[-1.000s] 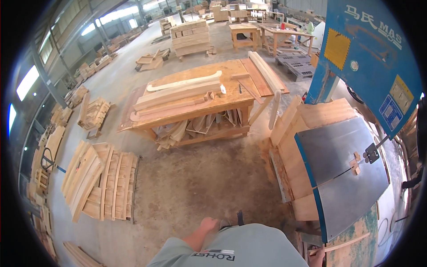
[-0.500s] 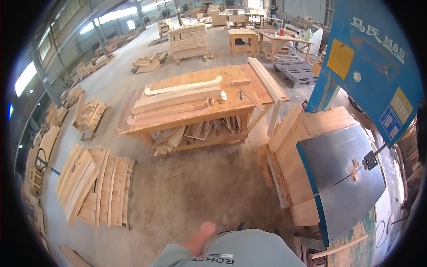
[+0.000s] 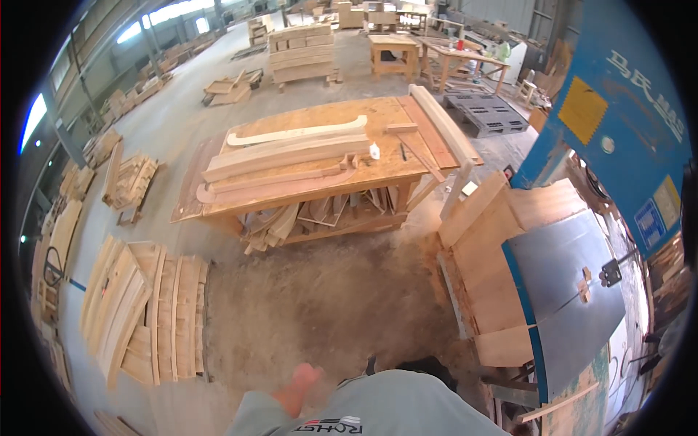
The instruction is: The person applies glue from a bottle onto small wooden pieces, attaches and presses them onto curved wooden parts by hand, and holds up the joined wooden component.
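At the lower edge my left hand (image 3: 304,379) hangs in front of my grey-green shirt, touching nothing that I can see; its fingers are smeared by motion. My right hand does not show. Ahead stands a wooden workbench (image 3: 291,120). On its top lie a pale curved wooden piece (image 3: 298,131), long wooden boards (image 3: 287,156) and a reddish curved template (image 3: 276,187). A small white bottle (image 3: 374,151) stands beside the boards. To my right is a blue bandsaw (image 3: 625,80) with a grey metal table (image 3: 563,283), where small wood blocks (image 3: 584,285) sit near the blade guide.
A stack of curved wooden parts (image 3: 156,305) lies on the floor at left. Offcuts (image 3: 320,218) fill the bench's lower shelf. Plywood panels (image 3: 480,247) flank the saw. Farther off are a timber stack (image 3: 302,54), a grey pallet (image 3: 487,112) and more tables (image 3: 392,54).
The view has shifted slightly: the bench and floor stack sit farther left, the saw farther right. My left hand has moved left in the picture. Dark footwear now shows beyond my shirt.
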{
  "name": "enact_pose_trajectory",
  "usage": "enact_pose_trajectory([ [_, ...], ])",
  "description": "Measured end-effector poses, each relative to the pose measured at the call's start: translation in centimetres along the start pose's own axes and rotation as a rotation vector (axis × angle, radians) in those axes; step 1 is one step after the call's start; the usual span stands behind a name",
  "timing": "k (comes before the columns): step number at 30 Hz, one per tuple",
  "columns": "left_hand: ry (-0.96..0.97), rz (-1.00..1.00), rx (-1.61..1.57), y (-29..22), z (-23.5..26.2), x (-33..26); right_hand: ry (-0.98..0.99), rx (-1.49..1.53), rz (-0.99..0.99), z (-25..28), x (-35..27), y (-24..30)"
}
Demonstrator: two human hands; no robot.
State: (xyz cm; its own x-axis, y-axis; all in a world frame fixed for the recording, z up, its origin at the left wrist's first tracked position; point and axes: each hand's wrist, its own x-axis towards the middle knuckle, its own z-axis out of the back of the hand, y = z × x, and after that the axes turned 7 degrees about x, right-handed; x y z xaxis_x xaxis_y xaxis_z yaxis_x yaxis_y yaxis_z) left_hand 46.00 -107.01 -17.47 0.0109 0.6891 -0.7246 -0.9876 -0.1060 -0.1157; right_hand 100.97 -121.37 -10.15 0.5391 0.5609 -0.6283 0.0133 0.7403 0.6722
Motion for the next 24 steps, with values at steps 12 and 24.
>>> enact_pose_trajectory([
  [12,-0.122,0.2,-0.649,-12.3,15.6,5.4,0.401,-0.771,-0.018,-7.8,19.1,4.4],
  [24,-0.588,0.151,-0.601,-11.2,25.9,19.3,0.326,-0.021,0.333,-21.6,34.0,47.1],
])
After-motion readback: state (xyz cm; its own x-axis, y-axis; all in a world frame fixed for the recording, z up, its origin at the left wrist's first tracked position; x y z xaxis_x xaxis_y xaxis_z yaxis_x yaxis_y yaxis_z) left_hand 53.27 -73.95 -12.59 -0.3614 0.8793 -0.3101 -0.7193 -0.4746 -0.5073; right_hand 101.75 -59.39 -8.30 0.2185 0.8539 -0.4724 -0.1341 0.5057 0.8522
